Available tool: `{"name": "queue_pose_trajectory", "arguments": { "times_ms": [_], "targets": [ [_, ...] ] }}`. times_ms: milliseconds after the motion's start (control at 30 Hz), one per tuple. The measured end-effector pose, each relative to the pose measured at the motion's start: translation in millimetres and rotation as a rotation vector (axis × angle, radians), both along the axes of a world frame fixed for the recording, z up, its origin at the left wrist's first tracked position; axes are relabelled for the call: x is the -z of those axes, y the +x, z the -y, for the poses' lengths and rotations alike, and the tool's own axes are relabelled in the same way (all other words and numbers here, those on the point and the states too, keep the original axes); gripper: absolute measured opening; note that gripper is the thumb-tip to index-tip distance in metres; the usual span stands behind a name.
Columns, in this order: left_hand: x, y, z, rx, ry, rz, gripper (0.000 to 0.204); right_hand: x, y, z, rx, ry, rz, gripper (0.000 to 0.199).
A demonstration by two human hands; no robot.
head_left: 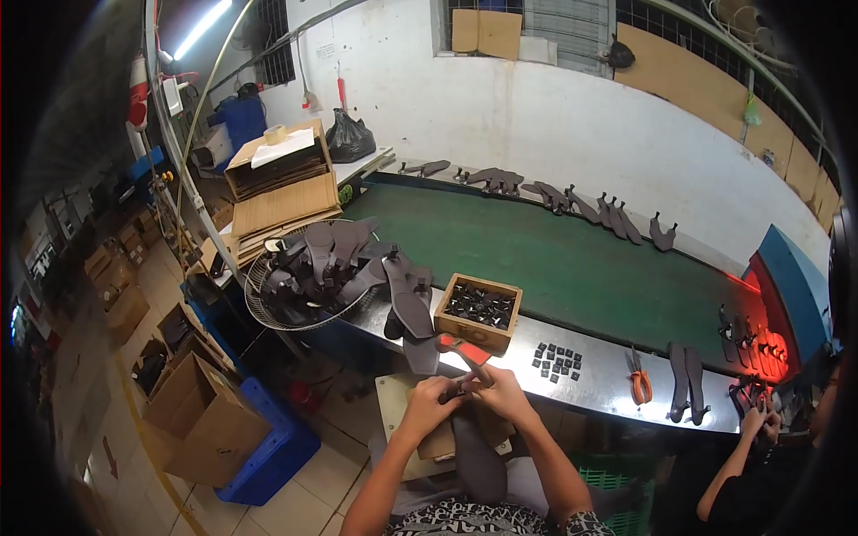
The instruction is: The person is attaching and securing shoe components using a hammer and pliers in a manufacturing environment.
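Fitting a strap looks underway: the left hand (435,399) pinches the dark sandal sole (476,456) while the right hand (500,386) grips a red-headed tool (465,351), needing steady aim.

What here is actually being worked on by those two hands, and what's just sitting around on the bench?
In use:
- left hand and right hand, together gripping a small dark piece
- dark sole under them
- red-handled tool at the right hand

Lying about:
- wooden box of small black parts
- loose black parts
- orange pliers
- pile of soles
- cardboard boxes
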State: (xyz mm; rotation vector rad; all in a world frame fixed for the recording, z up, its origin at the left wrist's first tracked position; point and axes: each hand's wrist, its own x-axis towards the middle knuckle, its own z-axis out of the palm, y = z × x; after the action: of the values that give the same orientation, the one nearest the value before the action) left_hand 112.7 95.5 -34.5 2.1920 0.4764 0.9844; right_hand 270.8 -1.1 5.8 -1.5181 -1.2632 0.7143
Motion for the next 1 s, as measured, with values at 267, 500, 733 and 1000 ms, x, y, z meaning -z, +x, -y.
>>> {"name": "queue_pose_trajectory", "arguments": {
  "times_ms": [267, 500, 733, 1000],
  "targets": [
    [12.1, 2.2, -0.5, -0.052, 0.003, -0.001, 0.025, 8.9, -4.5, 1.6, 0.075, -0.02, -0.04, 0.017],
    [17.8, -0.8, 0.9, -0.068, 0.013, -0.009, 0.029, 16.6, -11.6, 7.2, 0.11, -0.007, 0.094, 0.015],
    [0.6, -0.8, -3.2, 0.096, -0.221, 0.043, 0.028, 5.6, -16.7, 11.0, 0.104, 0.115, 0.162, 0.02],
    [15.8, 2.9, -6.2, 0.111, -0.317, 0.045, 0.029, 4.5, -19.6, 17.2, 0.156, 0.166, 0.254, 0.025]
  ]
}}
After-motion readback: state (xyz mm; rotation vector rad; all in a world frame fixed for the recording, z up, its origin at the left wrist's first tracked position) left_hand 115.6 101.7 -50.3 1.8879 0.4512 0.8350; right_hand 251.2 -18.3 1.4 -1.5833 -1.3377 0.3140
